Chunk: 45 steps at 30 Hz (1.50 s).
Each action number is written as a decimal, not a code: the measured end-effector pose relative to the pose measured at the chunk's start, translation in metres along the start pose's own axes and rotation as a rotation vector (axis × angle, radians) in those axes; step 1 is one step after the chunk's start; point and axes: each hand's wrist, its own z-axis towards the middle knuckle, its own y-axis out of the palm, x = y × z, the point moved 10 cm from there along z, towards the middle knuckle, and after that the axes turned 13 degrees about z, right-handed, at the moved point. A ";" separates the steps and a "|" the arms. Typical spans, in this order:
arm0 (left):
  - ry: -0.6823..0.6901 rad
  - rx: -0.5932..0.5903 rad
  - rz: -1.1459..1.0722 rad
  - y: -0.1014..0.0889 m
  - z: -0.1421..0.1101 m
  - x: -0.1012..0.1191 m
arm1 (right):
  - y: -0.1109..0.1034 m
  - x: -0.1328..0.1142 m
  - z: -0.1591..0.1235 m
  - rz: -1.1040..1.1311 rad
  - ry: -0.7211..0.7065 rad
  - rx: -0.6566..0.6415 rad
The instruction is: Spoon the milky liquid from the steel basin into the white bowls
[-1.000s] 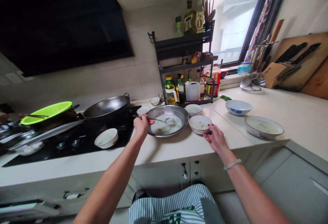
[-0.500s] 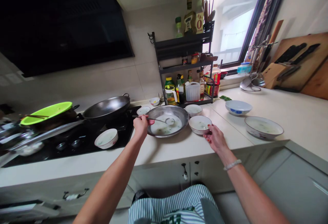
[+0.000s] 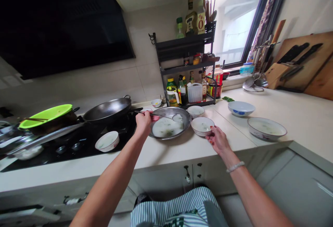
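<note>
My left hand (image 3: 145,121) is closed around the dark handle of a ladle (image 3: 178,118). The ladle's bowl is at the right inner side of a wide metal basin (image 3: 187,122), filled with whitish soup with green bits (image 3: 166,127). With fingers and thumb on its right rim and side, my right hand (image 3: 217,137) grips a small white bowl (image 3: 203,126) of similar soup. That bowl stands on the counter just right of the basin. Behind it is another filled bowl (image 3: 196,111). One more bowl (image 3: 146,109) is partly hidden behind my left hand.
On the black stove sit a filled bowl (image 3: 107,141), a wok (image 3: 108,110) and a lime-green colander (image 3: 47,115). To the right are a large soup bowl (image 3: 266,129) and a blue-patterned bowl (image 3: 241,108). A black rack (image 3: 187,68) holds bottles behind the basin.
The ladle has moved from the middle of the basin towards its right side, and its bowl looks raised with soup in it. My right hand stays on the small bowl.
</note>
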 end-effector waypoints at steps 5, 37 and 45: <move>0.028 -0.085 -0.035 0.029 -0.016 0.022 | 0.000 0.000 -0.001 0.010 -0.003 0.007; 0.103 -0.027 0.032 0.002 -0.008 -0.016 | 0.002 -0.001 -0.001 0.000 -0.012 -0.007; 0.370 -0.100 0.361 -0.014 -0.012 -0.023 | 0.003 -0.002 -0.002 -0.022 -0.006 -0.015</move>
